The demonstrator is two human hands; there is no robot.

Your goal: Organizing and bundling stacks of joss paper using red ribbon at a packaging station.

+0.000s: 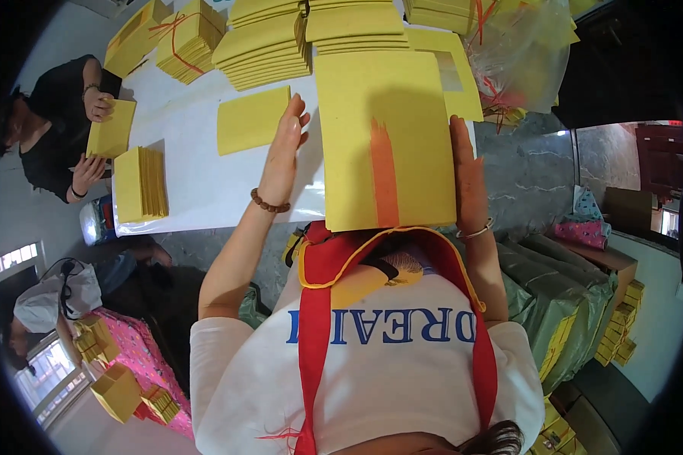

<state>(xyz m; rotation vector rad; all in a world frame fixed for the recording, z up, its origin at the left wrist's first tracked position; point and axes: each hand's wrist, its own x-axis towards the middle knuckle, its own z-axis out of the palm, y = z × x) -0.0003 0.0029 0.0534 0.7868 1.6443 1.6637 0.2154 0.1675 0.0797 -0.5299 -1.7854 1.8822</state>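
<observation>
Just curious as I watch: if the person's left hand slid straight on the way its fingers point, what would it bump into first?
Probably the fanned pile of yellow sheets on the white table. The left hand, beside the big yellow stack, points toward it; depth is unclear.

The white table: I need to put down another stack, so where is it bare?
Bare white table lies between the single yellow sheet, the co-worker's small stack and the left hand. The far edge is crowded with yellow bundles.

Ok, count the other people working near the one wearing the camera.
2. One person in black is at the table's left end, holding a yellow sheet. Another, in a white cap, is lower left beside yellow stacks. More may be hidden.
</observation>
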